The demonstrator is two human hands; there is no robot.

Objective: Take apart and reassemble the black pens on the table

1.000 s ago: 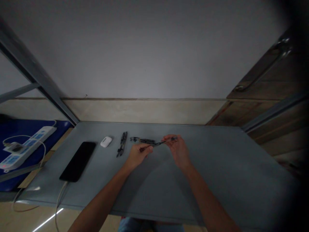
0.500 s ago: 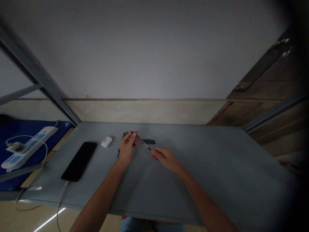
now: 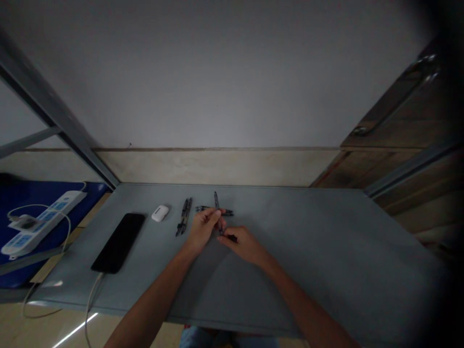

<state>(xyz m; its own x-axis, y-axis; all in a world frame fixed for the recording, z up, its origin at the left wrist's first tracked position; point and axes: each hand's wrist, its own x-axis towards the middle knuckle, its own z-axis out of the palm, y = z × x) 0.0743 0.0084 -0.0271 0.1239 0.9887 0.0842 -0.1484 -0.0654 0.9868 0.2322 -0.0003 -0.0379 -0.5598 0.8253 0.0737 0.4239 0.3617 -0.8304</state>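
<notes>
My left hand (image 3: 203, 226) is closed around the middle of a dark, partly clear pen (image 3: 216, 199), which stands tilted with its narrow end pointing away from me. At the pen's near end, the fingertips of my right hand (image 3: 239, 241) are pinched together. A small dark patch shows between those fingers, too unclear to name. Behind my hands, more dark pens (image 3: 228, 212) lie crosswise on the table, partly hidden by my left hand. Left of that hand, a pair of pens (image 3: 184, 216) lies side by side, pointing away from me.
The grey table (image 3: 319, 256) reaches to the wall. A white earbud case (image 3: 160, 213) and a black phone (image 3: 118, 243) on a charging cable (image 3: 90, 297) lie to the left. Beyond them, a power strip (image 3: 43, 223) rests on a blue surface.
My hands have come together, with the right moving slightly left and down to the pen's near end. The left has shifted right, uncovering the pens at its left. The pen now points away from me.
</notes>
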